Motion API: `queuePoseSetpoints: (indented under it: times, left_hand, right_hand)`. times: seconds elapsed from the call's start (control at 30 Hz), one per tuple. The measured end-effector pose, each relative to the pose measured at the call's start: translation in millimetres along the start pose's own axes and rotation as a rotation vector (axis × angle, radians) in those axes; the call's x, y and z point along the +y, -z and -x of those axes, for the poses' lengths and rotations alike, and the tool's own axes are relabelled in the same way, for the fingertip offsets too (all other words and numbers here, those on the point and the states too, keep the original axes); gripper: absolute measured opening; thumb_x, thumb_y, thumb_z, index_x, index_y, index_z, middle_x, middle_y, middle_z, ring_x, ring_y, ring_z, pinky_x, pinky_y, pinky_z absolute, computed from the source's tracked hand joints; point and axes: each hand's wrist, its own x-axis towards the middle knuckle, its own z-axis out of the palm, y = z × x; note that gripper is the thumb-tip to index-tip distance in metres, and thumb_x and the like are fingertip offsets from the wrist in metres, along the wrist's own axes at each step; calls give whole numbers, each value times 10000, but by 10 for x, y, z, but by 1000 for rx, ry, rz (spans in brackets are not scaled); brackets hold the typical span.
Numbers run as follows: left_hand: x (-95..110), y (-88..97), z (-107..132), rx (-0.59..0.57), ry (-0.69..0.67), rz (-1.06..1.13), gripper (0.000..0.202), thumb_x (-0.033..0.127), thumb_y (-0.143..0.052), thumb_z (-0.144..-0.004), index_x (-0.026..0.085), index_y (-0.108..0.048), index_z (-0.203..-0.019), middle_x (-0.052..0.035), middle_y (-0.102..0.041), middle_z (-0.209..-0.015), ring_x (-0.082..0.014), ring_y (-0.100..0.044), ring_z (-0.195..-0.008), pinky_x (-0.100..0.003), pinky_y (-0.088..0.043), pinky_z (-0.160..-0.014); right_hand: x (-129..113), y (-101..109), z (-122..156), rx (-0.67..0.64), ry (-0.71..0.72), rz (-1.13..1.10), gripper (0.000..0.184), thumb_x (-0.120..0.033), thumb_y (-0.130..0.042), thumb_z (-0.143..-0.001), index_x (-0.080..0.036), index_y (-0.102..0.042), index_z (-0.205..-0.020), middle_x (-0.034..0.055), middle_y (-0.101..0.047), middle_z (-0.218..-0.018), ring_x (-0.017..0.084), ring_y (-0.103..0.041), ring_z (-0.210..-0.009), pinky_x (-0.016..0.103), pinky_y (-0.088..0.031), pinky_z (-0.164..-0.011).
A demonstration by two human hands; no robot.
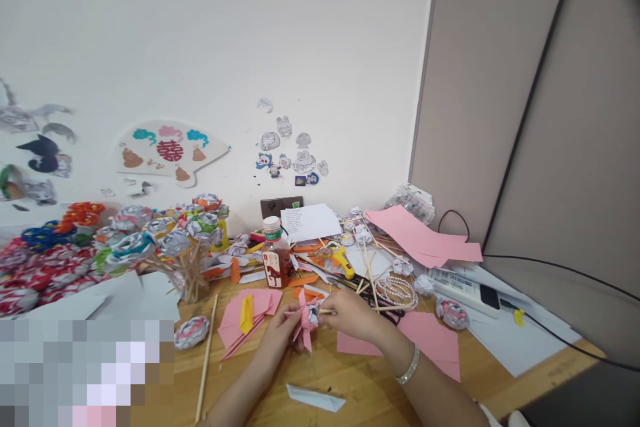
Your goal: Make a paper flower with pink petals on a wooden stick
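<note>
A pink and white folded-paper flower is held low over the wooden table. My left hand is closed around its left side, fingers partly hidden behind the paper. At its right side my right hand pinches a thin wooden stick, whose tip meets the flower's middle; whether it goes in cannot be made out. Left of my hands lies a pile of pink paper sheets with a folded yellow strip on top. A folded white paper strip rests in front.
A drink bottle stands behind my hands, near a yellow glue gun. Finished paper flowers on sticks crowd the left. A power strip, a bead string and pink sheets lie right. A long stick lies left.
</note>
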Motion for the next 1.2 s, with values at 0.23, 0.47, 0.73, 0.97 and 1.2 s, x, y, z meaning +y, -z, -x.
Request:
queuePoseSetpoints:
  times: [0.23, 0.47, 0.73, 0.97, 1.2]
  left_hand:
    - [-41, 14, -46, 3, 8, 0, 270, 463, -576, -684, 208, -509, -742, 37, -585, -501, -126, -471, -396, -240, -349, -432]
    - [-45, 20, -44, -4, 7, -8, 263, 447, -573, -680, 203, -507, -753, 41, -582, -512, -124, -474, -401, -236, -347, -426]
    - [-44, 11, -44, -3, -3, 0, 269, 455, -573, -694, 204, -508, -765, 51, -576, -503, -119, -474, -396, -232, -345, -428]
    - [-55, 18, -51, -11, 11, 15, 300, 481, -575, -684, 202, -500, -764, 54, -585, -465, -120, -481, -371, -232, -348, -423]
    - [-113, 34, -102, -31, -4, 8, 350, 531, -575, -666, 197, -501, -737, 37, -587, -426, -120, -467, -351, -229, -318, -406]
  right_hand:
    - [-4, -11, -5, 8, -50, -30, 214, -156, -606, -720, -159, -590, -507, -58, -417, -452, 80, -316, -474, 216, -165, -476]
    - [92, -59, -33, -13, -58, -43, 214, -182, -635, -700, -150, -569, -500, -67, -386, -448, 75, -301, -476, 213, -169, -473]
    - [125, -97, -50, 12, -93, -88, 212, -203, -668, -687, -144, -549, -522, -73, -367, -484, 74, -329, -510, 201, -176, -481]
    - [138, -126, -59, 51, -71, -85, 222, -184, -654, -697, -144, -530, -517, -73, -364, -495, 76, -348, -523, 199, -191, -493]
    - [115, -120, -50, 58, -62, -75, 233, -171, -610, -718, -151, -518, -506, -65, -374, -487, 79, -343, -510, 194, -199, -482]
